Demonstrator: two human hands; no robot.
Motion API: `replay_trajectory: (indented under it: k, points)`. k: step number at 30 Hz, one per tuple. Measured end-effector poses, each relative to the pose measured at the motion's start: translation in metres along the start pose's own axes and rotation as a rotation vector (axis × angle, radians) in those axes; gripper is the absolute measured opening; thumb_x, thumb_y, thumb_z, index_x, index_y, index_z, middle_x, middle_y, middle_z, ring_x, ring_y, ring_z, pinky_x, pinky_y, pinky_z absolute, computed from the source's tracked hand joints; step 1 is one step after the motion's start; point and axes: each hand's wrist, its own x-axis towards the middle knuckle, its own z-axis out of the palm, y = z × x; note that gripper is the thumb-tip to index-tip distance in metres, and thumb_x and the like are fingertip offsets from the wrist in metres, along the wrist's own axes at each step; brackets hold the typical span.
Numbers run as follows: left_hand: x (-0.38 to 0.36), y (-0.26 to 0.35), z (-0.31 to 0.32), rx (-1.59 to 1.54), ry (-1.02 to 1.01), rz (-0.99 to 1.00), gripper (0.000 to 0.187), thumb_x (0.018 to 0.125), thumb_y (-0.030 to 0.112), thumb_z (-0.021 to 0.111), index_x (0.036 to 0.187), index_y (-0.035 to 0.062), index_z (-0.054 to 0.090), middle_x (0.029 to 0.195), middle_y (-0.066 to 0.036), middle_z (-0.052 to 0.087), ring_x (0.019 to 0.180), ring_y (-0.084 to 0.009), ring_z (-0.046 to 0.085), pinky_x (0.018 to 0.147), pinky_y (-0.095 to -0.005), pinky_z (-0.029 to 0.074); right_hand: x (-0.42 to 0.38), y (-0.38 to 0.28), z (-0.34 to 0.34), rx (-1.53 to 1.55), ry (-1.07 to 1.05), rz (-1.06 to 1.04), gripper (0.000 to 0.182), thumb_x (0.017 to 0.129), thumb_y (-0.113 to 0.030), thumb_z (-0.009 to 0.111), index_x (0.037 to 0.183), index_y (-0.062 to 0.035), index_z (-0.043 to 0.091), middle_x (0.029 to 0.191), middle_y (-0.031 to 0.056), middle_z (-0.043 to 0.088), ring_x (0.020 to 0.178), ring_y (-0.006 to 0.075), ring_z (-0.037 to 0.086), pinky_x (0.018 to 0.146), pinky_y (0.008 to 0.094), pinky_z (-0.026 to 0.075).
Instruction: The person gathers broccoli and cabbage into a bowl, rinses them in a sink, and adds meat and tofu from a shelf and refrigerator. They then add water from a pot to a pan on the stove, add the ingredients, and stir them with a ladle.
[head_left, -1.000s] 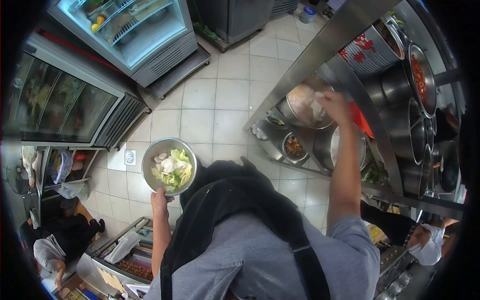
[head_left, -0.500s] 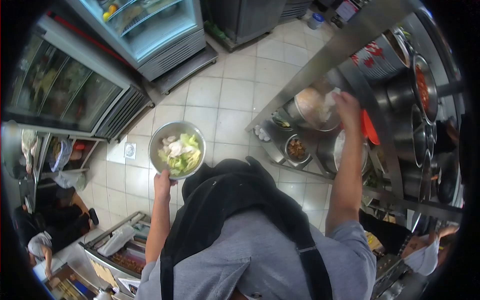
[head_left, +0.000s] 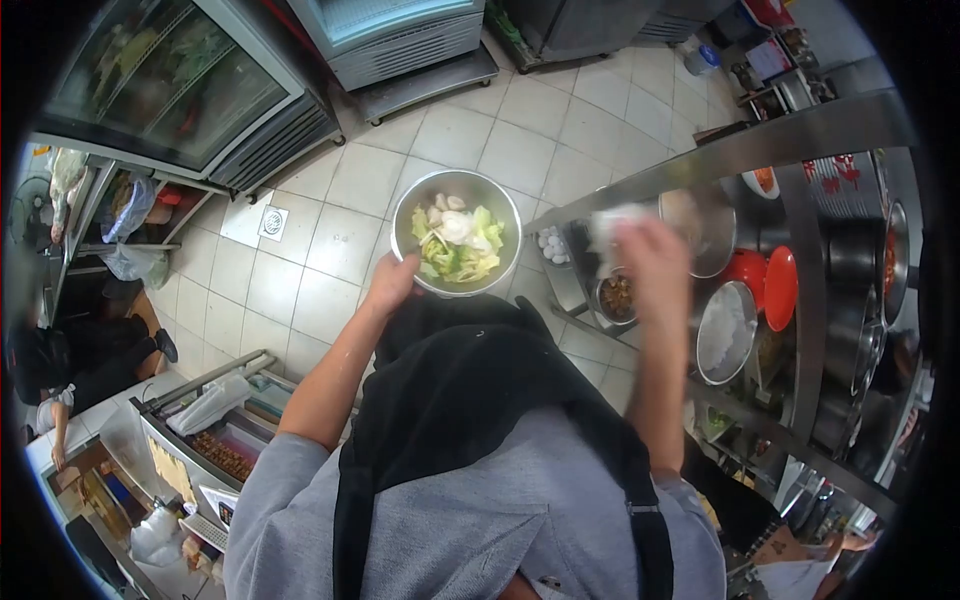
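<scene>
My left hand (head_left: 392, 283) grips the near-left rim of a metal bowl (head_left: 478, 186), held over the floor in front of my apron. Inside the bowl lie chopped pale-green leaves (head_left: 486, 246) that look like cabbage, with whitish pieces (head_left: 453, 222) on top. Over the shelf at right, my right hand (head_left: 655, 250) is closed on a soft white piece (head_left: 612, 228), smeared by motion; its kind cannot be made out. Partly below that hand stands a small bowl of brown chunks (head_left: 617, 295). A large metal pot (head_left: 722, 236) is just beyond the hand.
White eggs (head_left: 552, 245) sit at the shelf's left end. A metal rail (head_left: 760, 138) crosses above the shelf. Red containers (head_left: 781, 288) and a bowl of white contents (head_left: 726, 335) stand further right. Glass-door fridges (head_left: 150, 80) line the far left. Other people (head_left: 60, 380) are at both sides.
The bowl in my left hand has moved right and a little up in view. My right hand has come back from the large pot toward the bowl, with the white piece in it.
</scene>
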Motion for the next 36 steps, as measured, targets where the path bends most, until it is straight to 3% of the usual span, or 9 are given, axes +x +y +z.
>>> replay_trajectory:
  k: [3,6,12,18,23,25,28,31,36]
  points:
    - [0.005,-0.005,0.003,0.014,-0.068,-0.008,0.034,0.087,0.017,0.046,0.107,-0.0082,0.058,0.084,-0.011,0.067,0.064,-0.0157,0.064,0.054,-0.0272,0.053,0.016,0.051,0.065,-0.227,-0.353,-0.156,0.025,0.087,-0.017,0.065,0.106,-0.0012,0.067,0.075,0.0062,0.067,0.066,0.0127,0.059,0.064,0.0279,0.048]
    - [0.003,-0.003,0.008,0.007,-0.099,0.014,0.033,0.087,0.016,0.046,0.107,-0.0077,0.058,0.083,-0.011,0.067,0.066,-0.0158,0.063,0.054,-0.0274,0.052,0.025,0.066,0.095,-0.557,-0.275,-0.344,0.023,0.083,-0.014,0.065,0.105,-0.0061,0.068,0.080,0.0175,0.067,0.070,0.0274,0.066,0.066,0.0328,0.051]
    - [0.002,0.003,0.004,-0.035,-0.069,0.063,0.035,0.086,0.019,0.048,0.102,-0.0096,0.060,0.079,-0.014,0.067,0.059,-0.0179,0.063,0.051,-0.0303,0.051,0.030,0.054,0.056,-0.358,-0.123,-0.272,0.021,0.084,-0.017,0.066,0.102,-0.0053,0.067,0.076,0.0121,0.067,0.065,0.0188,0.063,0.064,0.0307,0.050]
    - [-0.005,0.005,-0.034,-0.064,0.025,0.019,0.030,0.087,0.015,0.046,0.102,-0.0090,0.058,0.077,-0.011,0.065,0.057,-0.0159,0.060,0.051,-0.0277,0.049,0.001,0.133,0.006,-0.518,-0.145,-0.053,0.021,0.085,-0.019,0.066,0.101,-0.0050,0.066,0.075,0.0089,0.065,0.065,0.0153,0.058,0.064,0.0282,0.048]
    - [0.001,0.006,-0.080,-0.051,0.087,-0.051,0.031,0.087,0.013,0.047,0.107,-0.0086,0.055,0.082,-0.012,0.065,0.061,-0.0161,0.061,0.053,-0.0267,0.049,-0.054,0.271,-0.015,-0.985,-0.423,0.301,0.030,0.080,-0.033,0.066,0.097,-0.0079,0.067,0.091,0.0123,0.069,0.091,0.0321,0.065,0.080,0.0420,0.050]
    - [0.003,0.005,-0.096,-0.057,0.090,-0.054,0.031,0.086,0.013,0.047,0.105,-0.0093,0.056,0.082,-0.012,0.065,0.061,-0.0154,0.060,0.053,-0.0268,0.049,-0.088,0.310,-0.028,-1.078,-0.583,0.468,0.031,0.078,-0.034,0.068,0.099,-0.0107,0.069,0.097,0.0118,0.069,0.098,0.0321,0.063,0.086,0.0421,0.049]
    - [0.000,0.016,-0.110,-0.042,0.150,-0.078,0.032,0.086,0.013,0.047,0.106,-0.0103,0.056,0.082,-0.013,0.065,0.061,-0.0156,0.060,0.053,-0.0269,0.049,-0.122,0.334,-0.040,-0.973,-0.618,0.670,0.029,0.079,-0.032,0.068,0.098,-0.0093,0.069,0.089,0.0101,0.070,0.084,0.0278,0.068,0.075,0.0393,0.053]
    - [0.005,0.006,-0.133,-0.051,0.164,-0.064,0.029,0.086,0.019,0.048,0.097,-0.0056,0.058,0.073,-0.010,0.063,0.055,-0.0149,0.058,0.053,-0.0265,0.048,-0.132,0.317,-0.033,-0.610,-0.405,0.913,0.019,0.082,-0.024,0.066,0.087,-0.0055,0.069,0.072,0.0066,0.067,0.053,0.0145,0.063,0.046,0.0286,0.048]
    - [0.018,0.005,-0.169,-0.039,0.120,-0.076,0.028,0.087,0.017,0.048,0.100,-0.0067,0.056,0.075,-0.010,0.064,0.057,-0.0150,0.059,0.053,-0.0267,0.048,-0.085,0.293,0.019,-0.636,-0.221,0.789,0.023,0.082,-0.027,0.064,0.083,-0.0041,0.068,0.074,0.0099,0.067,0.058,0.0199,0.065,0.055,0.0339,0.051]
